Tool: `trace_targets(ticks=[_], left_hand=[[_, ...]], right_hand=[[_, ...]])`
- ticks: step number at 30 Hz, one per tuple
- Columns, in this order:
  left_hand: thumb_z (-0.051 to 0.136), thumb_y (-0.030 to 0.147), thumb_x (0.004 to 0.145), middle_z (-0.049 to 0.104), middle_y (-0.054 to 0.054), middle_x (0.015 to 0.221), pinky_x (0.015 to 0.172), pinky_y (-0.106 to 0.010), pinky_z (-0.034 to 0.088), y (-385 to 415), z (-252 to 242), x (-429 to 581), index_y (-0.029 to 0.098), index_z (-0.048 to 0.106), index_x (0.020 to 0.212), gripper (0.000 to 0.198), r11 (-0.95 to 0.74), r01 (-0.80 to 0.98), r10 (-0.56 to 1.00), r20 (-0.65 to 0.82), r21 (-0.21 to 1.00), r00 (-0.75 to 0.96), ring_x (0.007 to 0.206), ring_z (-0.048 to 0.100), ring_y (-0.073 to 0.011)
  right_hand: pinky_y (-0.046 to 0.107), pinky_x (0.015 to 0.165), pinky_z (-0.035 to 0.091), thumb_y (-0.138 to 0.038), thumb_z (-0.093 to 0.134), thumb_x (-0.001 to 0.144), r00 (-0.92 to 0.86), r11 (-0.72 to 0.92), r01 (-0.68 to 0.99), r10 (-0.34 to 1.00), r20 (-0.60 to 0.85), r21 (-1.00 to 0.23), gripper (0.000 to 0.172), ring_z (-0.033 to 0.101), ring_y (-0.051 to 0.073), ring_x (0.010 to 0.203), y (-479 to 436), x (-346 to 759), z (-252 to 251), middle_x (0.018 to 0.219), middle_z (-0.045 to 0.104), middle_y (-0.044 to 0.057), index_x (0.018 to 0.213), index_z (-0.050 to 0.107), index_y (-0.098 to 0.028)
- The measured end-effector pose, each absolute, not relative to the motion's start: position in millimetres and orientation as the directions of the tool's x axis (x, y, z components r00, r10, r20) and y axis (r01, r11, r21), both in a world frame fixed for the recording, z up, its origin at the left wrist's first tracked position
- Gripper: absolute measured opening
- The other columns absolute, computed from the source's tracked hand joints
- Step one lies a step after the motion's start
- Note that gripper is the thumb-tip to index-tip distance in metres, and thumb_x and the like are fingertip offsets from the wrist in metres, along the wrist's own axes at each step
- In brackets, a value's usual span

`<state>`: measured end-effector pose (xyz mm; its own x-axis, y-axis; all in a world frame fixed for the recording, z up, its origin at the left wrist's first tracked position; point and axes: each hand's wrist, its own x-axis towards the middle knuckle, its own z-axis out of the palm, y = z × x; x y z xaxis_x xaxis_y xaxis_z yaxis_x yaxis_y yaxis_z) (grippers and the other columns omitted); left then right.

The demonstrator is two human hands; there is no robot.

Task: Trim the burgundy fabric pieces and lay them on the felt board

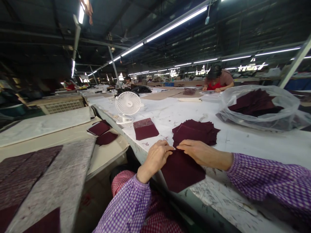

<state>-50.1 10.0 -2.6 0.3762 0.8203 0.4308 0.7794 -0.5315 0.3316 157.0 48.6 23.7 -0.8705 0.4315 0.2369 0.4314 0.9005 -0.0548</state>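
Left hand: my left hand [156, 156] is curled, its fingertips pinched on the top edge of the maroon fabric piece [182, 171].
Right hand: my right hand [199, 152] reaches long and nearly flat to the same edge and touches it; I cannot tell if it pinches.
Fabric piece: it lies at the near edge of the bench [243, 139], with its lower corner hanging over.
Just behind: a fanned stack of maroon pieces [194, 131] sits just beyond my fingers.
Left of stack: a single piece with a speckled band [145, 128], and past it a white desk fan [127, 104].
Far right: a clear plastic bag [267, 119] holds more maroon pieces.
Side table: the side table [80, 129] carries two dark pieces.
Beyond: a co-worker [218, 79] leans over the far end.
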Motion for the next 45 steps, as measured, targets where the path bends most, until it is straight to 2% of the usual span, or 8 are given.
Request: trace_targets(ticks=[3,8,17,23,32,37,41,45], left_hand=[[0.055,0.020,0.086,0.062,-0.002,0.085,0.075,-0.027,0.044,2.9,-5.7,-68.4,0.022,0.070,0.090,0.016,-0.510,0.741,0.837,0.452,0.436,0.310,0.084,0.055,-0.0163],[0.048,0.024,0.089,0.061,-0.003,0.082,0.074,-0.029,0.042,-9.5,-6.0,-77.2,0.021,0.070,0.089,0.021,-0.550,0.755,0.793,0.505,0.356,0.340,0.081,0.051,-0.0168],[0.037,0.022,0.094,0.059,-0.005,0.083,0.075,-0.029,0.039,-17.9,-8.5,-81.1,0.021,0.067,0.094,0.030,-0.578,0.794,0.733,0.546,0.186,0.406,0.082,0.047,-0.0170],[0.043,0.028,0.092,0.058,-0.005,0.082,0.076,-0.029,0.042,-16.4,-14.8,-84.5,0.016,0.065,0.086,0.025,-0.585,0.722,0.748,0.590,0.370,0.304,0.082,0.049,-0.0165],[0.053,0.027,0.087,0.062,-0.004,0.084,0.077,-0.028,0.044,-18.9,-19.9,-106.8,0.016,0.066,0.082,0.017,-0.584,0.527,0.791,0.579,0.618,0.198,0.082,0.056,-0.0152],[0.054,0.024,0.085,0.062,-0.004,0.087,0.078,-0.030,0.045,-0.7,-17.9,-119.2,0.016,0.063,0.093,0.015,-0.463,0.616,0.801,0.599,0.637,-0.017,0.082,0.056,-0.0157],[0.060,0.021,0.080,0.061,-0.005,0.095,0.086,-0.034,0.043,27.5,-13.1,-120.9,0.016,0.063,0.096,0.018,-0.389,0.796,0.818,0.571,0.464,0.067,0.094,0.052,-0.0193],[0.062,0.029,0.079,0.060,-0.007,0.099,0.088,-0.035,0.042,55.5,-11.5,-118.6,0.015,0.063,0.100,0.025,-0.322,0.898,0.853,0.505,0.302,0.136,0.097,0.051,-0.0205]], right_hand=[[0.033,0.084,0.048,-0.008,0.035,0.088,-0.881,0.910,0.405,0.415,0.225,-0.090,0.035,0.055,0.020,0.094,49.5,157.9,26.3,0.105,0.059,0.012,0.113,0.059,-0.011],[0.033,0.083,0.046,-0.005,0.034,0.086,-0.908,0.921,0.380,0.389,0.155,-0.081,0.038,0.053,0.020,0.092,48.4,157.2,35.5,0.102,0.057,0.013,0.113,0.061,-0.013],[0.029,0.067,0.042,0.000,0.043,0.074,-0.927,0.913,0.339,0.366,-0.087,0.228,0.059,0.049,0.018,0.074,42.9,138.1,55.1,0.087,0.052,0.010,0.129,0.051,-0.019],[0.026,0.057,0.034,-0.004,0.045,0.076,-0.925,0.902,0.275,0.342,-0.164,0.332,0.061,0.046,0.015,0.062,38.3,120.2,65.4,0.084,0.053,0.008,0.133,0.047,-0.024],[0.025,0.050,0.027,-0.009,0.045,0.082,-0.951,0.909,0.236,0.289,-0.108,0.344,0.052,0.037,0.010,0.048,40.1,107.8,64.1,0.076,0.054,0.005,0.129,0.050,-0.031],[0.025,0.059,0.035,-0.022,0.056,0.083,-0.917,0.904,0.380,0.395,-0.045,0.198,0.041,0.050,0.014,0.064,51.8,115.7,60.3,0.088,0.055,0.006,0.123,0.052,-0.022],[0.026,0.069,0.040,-0.022,0.059,0.080,-0.887,0.887,0.459,0.454,-0.084,-0.055,0.018,0.052,0.016,0.073,63.0,118.6,55.4,0.081,0.056,0.002,0.097,0.057,-0.017],[0.027,0.074,0.041,-0.024,0.055,0.081,-0.922,0.906,0.386,0.385,-0.040,-0.173,0.007,0.053,0.017,0.080,71.5,118.3,58.5,0.083,0.058,0.004,0.080,0.055,-0.017]])
